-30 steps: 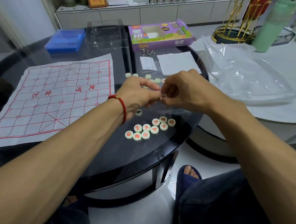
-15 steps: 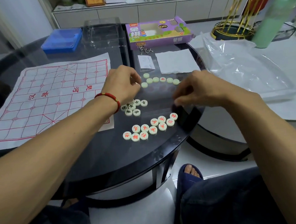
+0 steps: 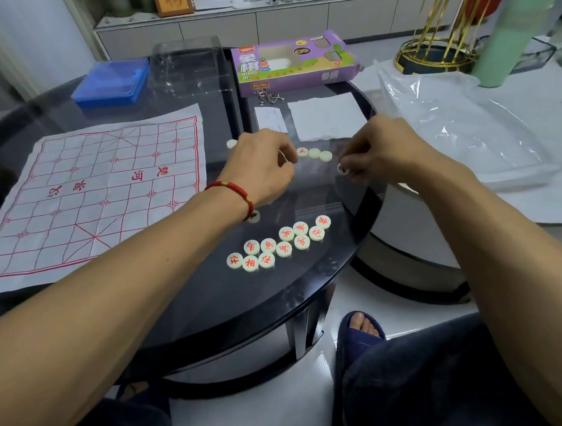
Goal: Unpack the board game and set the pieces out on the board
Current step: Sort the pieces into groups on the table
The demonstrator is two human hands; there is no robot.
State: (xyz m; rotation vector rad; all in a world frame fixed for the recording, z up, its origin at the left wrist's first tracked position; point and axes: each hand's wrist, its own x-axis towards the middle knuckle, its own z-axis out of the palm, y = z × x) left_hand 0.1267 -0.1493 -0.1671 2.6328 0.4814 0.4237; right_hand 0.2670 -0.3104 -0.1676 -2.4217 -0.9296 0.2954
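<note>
Dark glass table | red-marked pieces: 10 | right hand grip pinches one piece | left hand grip unclear

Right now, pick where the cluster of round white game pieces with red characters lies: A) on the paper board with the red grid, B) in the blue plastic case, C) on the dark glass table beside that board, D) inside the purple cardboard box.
C: the red-marked round white pieces lie on the dark glass table, right of the paper board.
</note>
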